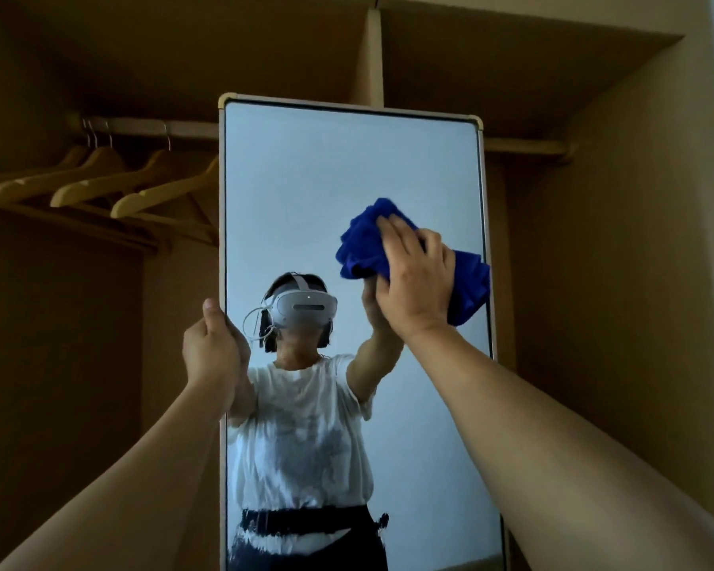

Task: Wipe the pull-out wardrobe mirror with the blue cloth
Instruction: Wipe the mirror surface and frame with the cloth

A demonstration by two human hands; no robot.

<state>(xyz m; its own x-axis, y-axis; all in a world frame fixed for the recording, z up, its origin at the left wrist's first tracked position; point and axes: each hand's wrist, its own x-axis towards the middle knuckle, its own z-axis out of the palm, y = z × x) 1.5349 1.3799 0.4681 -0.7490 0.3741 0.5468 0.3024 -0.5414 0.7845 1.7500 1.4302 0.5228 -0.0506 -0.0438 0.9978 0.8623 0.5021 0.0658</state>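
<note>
The tall pull-out mirror point(347, 166) with a pale frame stands upright in front of me, inside an open wooden wardrobe. My right hand point(417, 278) presses the bunched blue cloth point(361, 245) flat against the glass near the mirror's right edge, at mid-height. Part of the cloth sticks out past my hand to the right. My left hand point(213, 348) grips the mirror's left frame edge, thumb up on the front side. The glass reflects a person in a white shirt wearing a headset.
Several wooden hangers point(95, 183) hang on the rail point(149, 127) to the left of the mirror. A vertical wardrobe divider point(374, 55) rises behind the mirror's top. The wardrobe's side wall point(619, 241) stands close on the right.
</note>
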